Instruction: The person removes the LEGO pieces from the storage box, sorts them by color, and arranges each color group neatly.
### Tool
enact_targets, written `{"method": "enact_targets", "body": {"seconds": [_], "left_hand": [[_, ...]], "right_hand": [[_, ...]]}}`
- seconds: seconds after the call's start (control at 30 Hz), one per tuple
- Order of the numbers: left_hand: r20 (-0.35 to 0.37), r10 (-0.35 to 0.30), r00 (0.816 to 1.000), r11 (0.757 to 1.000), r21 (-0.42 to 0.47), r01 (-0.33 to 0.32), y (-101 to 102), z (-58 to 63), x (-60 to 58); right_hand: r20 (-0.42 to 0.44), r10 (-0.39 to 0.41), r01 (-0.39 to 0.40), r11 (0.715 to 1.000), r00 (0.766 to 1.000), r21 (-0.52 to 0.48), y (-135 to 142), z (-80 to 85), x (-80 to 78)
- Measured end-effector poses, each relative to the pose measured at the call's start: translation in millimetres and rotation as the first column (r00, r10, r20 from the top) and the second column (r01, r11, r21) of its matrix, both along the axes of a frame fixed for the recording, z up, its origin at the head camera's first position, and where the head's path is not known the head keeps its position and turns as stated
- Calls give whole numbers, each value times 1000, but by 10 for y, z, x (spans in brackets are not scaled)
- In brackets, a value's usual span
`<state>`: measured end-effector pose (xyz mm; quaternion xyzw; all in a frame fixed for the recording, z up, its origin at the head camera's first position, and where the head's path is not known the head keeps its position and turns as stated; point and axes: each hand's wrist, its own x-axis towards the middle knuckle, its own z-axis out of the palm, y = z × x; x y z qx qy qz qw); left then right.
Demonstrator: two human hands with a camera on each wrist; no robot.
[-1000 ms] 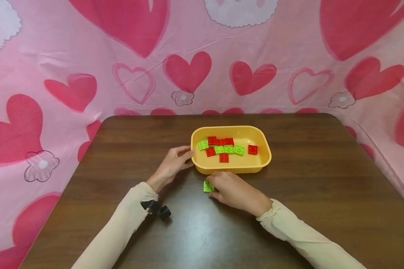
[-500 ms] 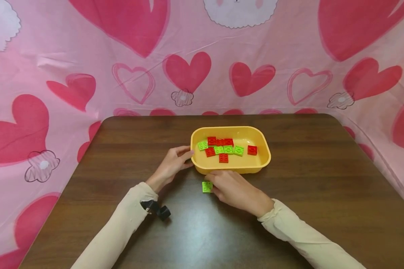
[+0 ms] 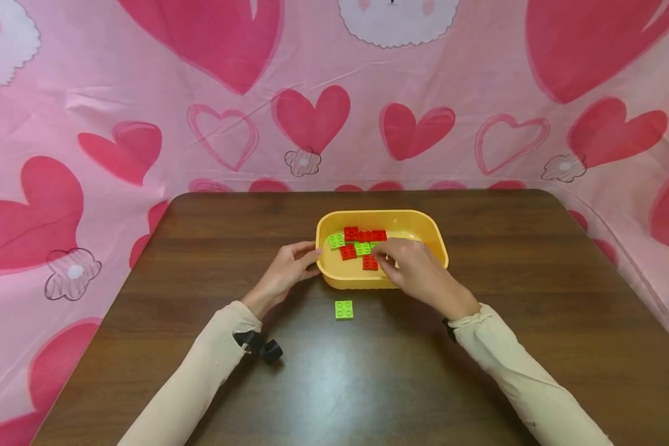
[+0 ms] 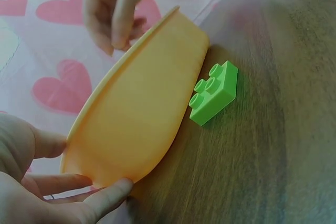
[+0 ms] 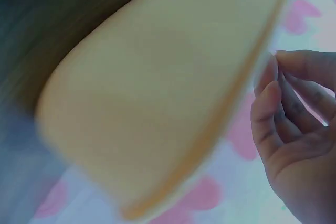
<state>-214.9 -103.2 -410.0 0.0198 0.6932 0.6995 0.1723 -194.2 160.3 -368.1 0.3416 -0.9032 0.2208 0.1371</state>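
Observation:
A yellow plastic tray holds several red and lime-green toy building blocks. At its left end is my left hand, with the thumb at the rim and the fingers against the outer wall. My right hand is over the tray, fingers bent loosely down toward the blocks, and no block shows between them in the right wrist view. It hides the tray's right part. Near its fingertips lie a lime-green block and a red block. A lime-green four-stud block lies studs up on the table in front of the tray.
Everything stands on a dark wood-look table. Behind it hangs a pink cloth printed with hearts. A black wrist strap with a small camera sits on the left wrist.
My right hand has let go of the lime-green block, left on the table in front, and moved up and right over the tray. My left hand has stayed at the tray's end.

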Motion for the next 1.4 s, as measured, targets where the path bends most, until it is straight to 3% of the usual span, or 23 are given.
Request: {"method": "enact_targets", "body": {"seconds": [0.1,0.2,0.33,0.53,0.7,1.23,1.4], "left_hand": [[5,1,1000,1000,-2,-1,-6,-10,-4],[8,5,1000,1000,-2,-5,-8,-17,-11],[8,9,1000,1000,3,-9,-7,-14,-26],[7,16,1000,1000,7,-16,-3,3,-28],[2,12,1000,1000,7,-12,6,2,-22],[9,28,1000,1000,4,-28,14,-12,-3],[9,26,1000,1000,7,-26,23,-15,-10]], "right_hand": [[30,-88,88,996,996,14,152,-67,-154],[158,-146,148,989,976,4,272,-120,-264],[284,-166,174,985,944,-5,353,-175,-356],[259,-179,163,983,949,81,369,-246,-400],[284,-200,171,977,938,125,371,-267,-388],[396,-185,161,983,900,94,374,-245,-371],[360,-151,142,989,921,52,405,-243,-380]]}}
